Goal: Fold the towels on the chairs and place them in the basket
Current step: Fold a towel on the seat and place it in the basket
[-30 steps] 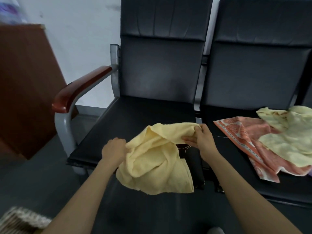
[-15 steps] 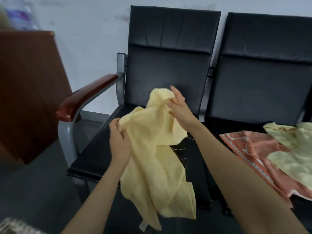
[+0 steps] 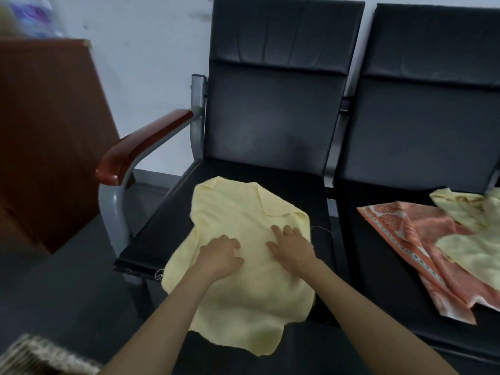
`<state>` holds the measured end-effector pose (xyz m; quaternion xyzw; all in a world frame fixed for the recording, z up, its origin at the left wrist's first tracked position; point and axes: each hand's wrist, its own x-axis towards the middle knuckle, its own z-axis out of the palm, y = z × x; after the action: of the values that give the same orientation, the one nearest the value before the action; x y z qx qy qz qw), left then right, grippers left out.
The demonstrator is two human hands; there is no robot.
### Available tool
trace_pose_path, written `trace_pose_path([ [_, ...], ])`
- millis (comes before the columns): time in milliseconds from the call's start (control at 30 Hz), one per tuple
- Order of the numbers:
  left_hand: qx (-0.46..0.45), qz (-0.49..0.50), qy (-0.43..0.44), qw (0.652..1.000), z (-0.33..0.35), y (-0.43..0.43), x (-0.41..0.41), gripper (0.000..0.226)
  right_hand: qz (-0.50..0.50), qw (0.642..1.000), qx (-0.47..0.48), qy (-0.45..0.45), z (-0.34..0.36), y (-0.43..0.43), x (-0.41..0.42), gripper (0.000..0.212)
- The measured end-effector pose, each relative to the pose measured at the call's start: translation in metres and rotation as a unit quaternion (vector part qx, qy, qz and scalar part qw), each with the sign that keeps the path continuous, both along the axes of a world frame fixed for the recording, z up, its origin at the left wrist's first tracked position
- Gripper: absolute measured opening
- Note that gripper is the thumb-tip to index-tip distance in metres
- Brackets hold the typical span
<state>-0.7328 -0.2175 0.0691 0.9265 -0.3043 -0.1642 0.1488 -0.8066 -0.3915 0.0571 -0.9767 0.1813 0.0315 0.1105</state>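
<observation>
left hand (image 3: 220, 254) fingers curled, pressing yellow towel (image 3: 243, 266) | right hand (image 3: 290, 246) flat, spread, beside it | seat (image 3: 167, 234) beneath | 2 towels right

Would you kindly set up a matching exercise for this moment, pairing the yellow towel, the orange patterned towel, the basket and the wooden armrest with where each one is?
Things:
1. yellow towel
2. orange patterned towel
3. basket
4. wooden armrest

Places:
A. bottom left corner, on the floor
B. right chair's seat, partly under a pale towel
C. left chair's seat, spread under the left hand and right hand
D. left side of the left chair, above the seat

Pairs: 1-C, 2-B, 3-A, 4-D
</observation>
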Motion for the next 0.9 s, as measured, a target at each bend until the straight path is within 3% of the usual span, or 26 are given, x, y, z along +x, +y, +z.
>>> trace_pose_path([
  [100, -0.062, -0.004, 0.017, 0.998, -0.004, -0.002, -0.008, 0.046, -0.066, 0.997, -0.008, 0.024, -0.01, -0.01, -0.014, 0.052],
  [233, -0.01, 0.033, -0.06, 0.998, -0.013, -0.001, -0.002, 0.054, -0.097, 0.995, 0.014, -0.015, -0.018, -0.023, -0.02, 0.062],
  [300, 0.032, 0.032, -0.053, 0.998, -0.018, -0.002, -0.002, 0.057, -0.088, 0.994, 0.059, -0.026, -0.019, -0.029, -0.017, 0.065],
  [400, 0.074, 0.031, -0.021, 0.997, -0.027, -0.007, -0.007, 0.063, -0.065, 0.994, 0.087, 0.028, -0.021, -0.059, -0.007, 0.068],
  [567, 0.102, 0.05, -0.024, 0.993, -0.036, -0.013, -0.007, 0.069, -0.213, 0.975, 0.054, -0.033, -0.003, -0.114, 0.003, 0.065],
  [667, 0.109, 0.056, -0.019, 0.992, -0.038, -0.017, -0.006, 0.072, -0.125, 0.99, 0.028, -0.053, 0.008, -0.086, -0.001, 0.051],
  [733, 0.108, 0.059, -0.018, 0.992, -0.038, -0.018, -0.006, 0.073, -0.1, 0.994, 0.044, -0.013, 0.007, -0.055, -0.006, 0.046],
  [900, 0.119, 0.055, -0.035, 0.991, -0.035, -0.015, -0.01, 0.073, -0.079, 0.987, 0.087, 0.107, -0.009, 0.004, -0.016, 0.074],
])
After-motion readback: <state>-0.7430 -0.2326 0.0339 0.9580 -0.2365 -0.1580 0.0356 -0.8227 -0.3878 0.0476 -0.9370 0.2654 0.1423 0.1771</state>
